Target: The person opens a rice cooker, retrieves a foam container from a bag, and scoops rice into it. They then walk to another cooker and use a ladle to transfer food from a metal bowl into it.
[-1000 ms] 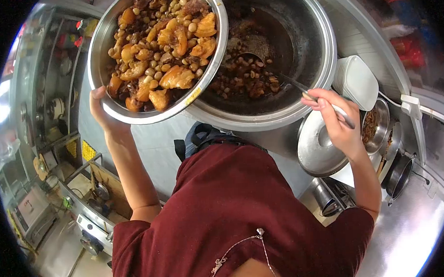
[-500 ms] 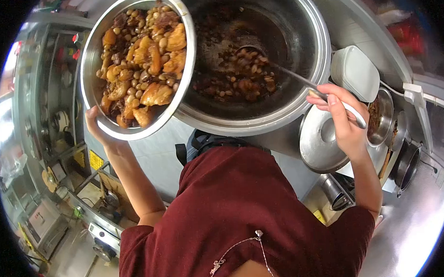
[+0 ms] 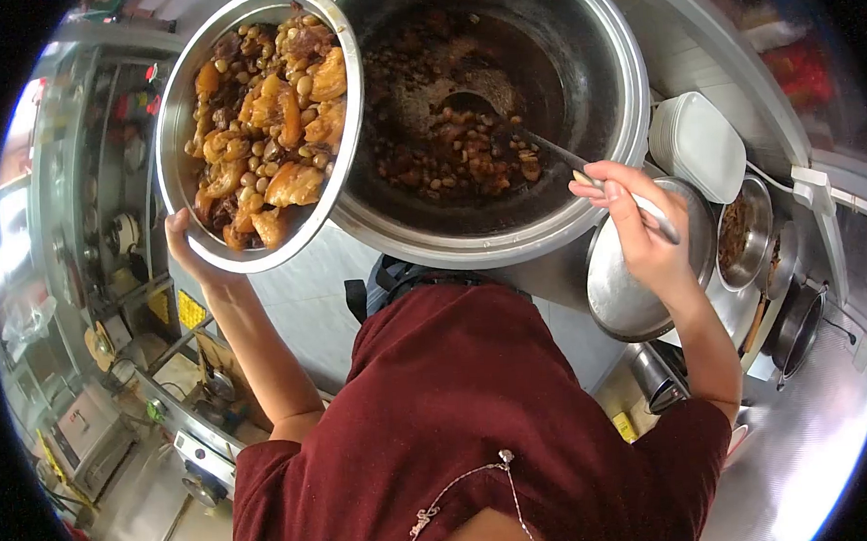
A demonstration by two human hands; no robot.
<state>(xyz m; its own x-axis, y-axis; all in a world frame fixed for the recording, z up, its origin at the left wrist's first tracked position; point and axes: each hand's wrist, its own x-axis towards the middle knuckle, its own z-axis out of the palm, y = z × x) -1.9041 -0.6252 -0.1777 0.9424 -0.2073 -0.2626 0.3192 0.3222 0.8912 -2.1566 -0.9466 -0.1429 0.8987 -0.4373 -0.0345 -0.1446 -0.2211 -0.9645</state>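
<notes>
My left hand (image 3: 192, 244) grips the rim of a metal bowl (image 3: 354, 110), tilted toward the pot. Inside the bowl lie browned meat chunks (image 3: 289, 185) and round beans or nuts (image 3: 255, 172). A large metal pot (image 3: 585, 206) stands to its right, with dark broth, beans and meat pieces (image 3: 482, 157) at the bottom. With my right hand (image 3: 649, 227), fingers closed, I hold a ladle (image 3: 559, 151) by its handle. The ladle's head dips into the food in the pot and is partly hidden there.
Right of the pot are a round metal lid (image 3: 628, 296), stacked white trays (image 3: 704, 147) and a metal bowl of brown food (image 3: 746, 233). A dark pan (image 3: 799, 337) sits farther right. Shelving and a counter with equipment (image 3: 204, 450) line the left side.
The ladle has gone lower into the pot's contents, its head shifting slightly left. My right hand has moved a little left. The bowl in my left hand has moved slightly left.
</notes>
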